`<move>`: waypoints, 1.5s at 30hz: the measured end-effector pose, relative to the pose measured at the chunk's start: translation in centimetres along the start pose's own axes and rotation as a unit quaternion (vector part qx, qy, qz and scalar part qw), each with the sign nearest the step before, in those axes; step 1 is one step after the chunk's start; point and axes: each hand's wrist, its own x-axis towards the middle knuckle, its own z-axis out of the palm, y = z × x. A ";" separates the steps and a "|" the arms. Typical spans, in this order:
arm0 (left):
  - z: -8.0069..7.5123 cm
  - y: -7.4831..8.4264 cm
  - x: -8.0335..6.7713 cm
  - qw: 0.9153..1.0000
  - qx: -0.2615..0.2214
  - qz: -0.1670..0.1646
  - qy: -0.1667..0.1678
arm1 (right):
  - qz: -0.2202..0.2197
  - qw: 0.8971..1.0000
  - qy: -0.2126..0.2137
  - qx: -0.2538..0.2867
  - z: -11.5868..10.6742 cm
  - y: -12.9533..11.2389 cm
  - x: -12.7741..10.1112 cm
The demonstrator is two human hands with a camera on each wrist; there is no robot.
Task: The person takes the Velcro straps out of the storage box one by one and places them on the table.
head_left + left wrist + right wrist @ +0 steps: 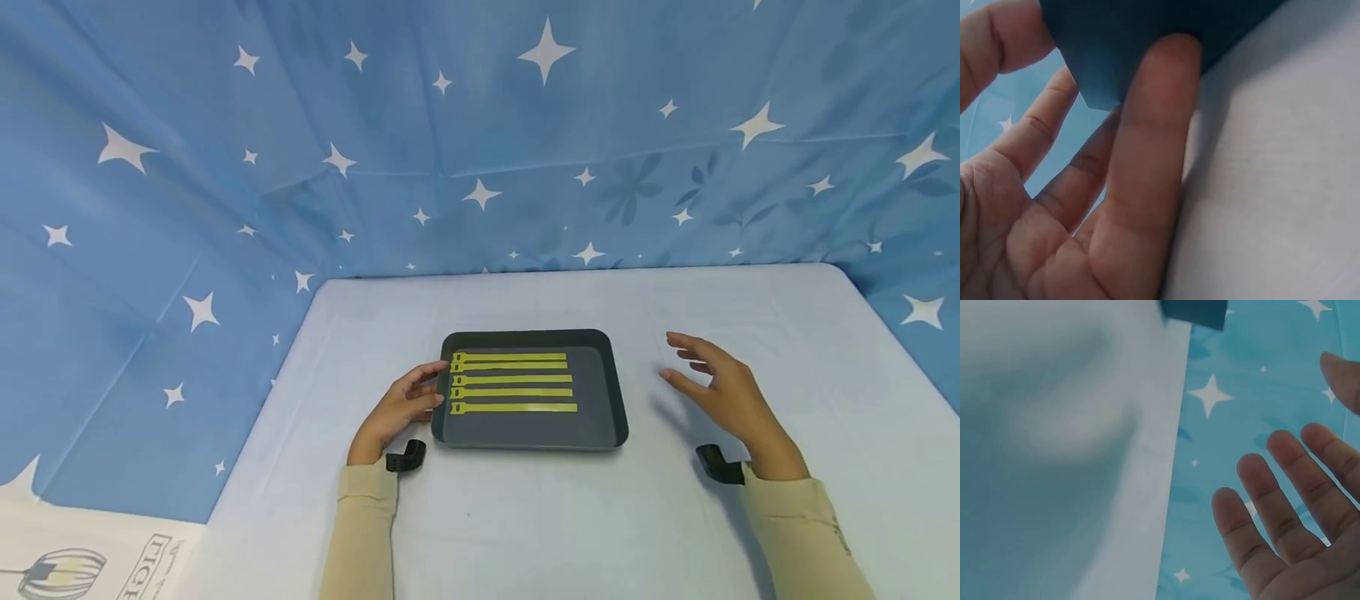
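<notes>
**Left hand at the tray's edge, right hand spread beside it**

A dark tray (611, 392) sits near the middle of the table (525, 517), its long sides running left to right. Five yellow straps (513, 407) lie flat in it, parallel to one another and stacked front to back, each with its wider looped end toward the left. They fill the rear and middle of the tray; the front strip of its floor is bare.

The left hand (397, 408) is at the tray's left edge, fingers lightly bent, the fingertips (435, 368) touching or just over the rim close to the strap heads. The left wrist view shows the fingers (1147, 156) loose and slightly apart, one fingertip laid against the tray's dark corner (1122, 50), nothing pinched.

The right hand (723, 392) hovers right of the tray, clear of it, palm turned inward with the fingers spread and straight. The right wrist view confirms this: its fingers (1285, 506) fan apart and hold nothing, with the tray corner (1194, 312) just visible at the top edge.

Both arms wear beige sleeves (363, 533), with a black camera mount (405, 457) at each wrist. A blue cloth with white stars (480, 142) hangs behind and on both sides of the table.
</notes>
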 end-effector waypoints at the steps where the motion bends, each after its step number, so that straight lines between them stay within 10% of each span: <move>1: 0.0 0.0 0.0 1.000 0.000 0.000 -0.001 | -0.004 1.000 0.003 0.007 0.1 -0.2 0.1; 45: -0.2 0.0 0.2 1.000 -0.002 -0.004 0.009 | -0.009 0.980 -0.114 0.163 6.7 -6.3 2.8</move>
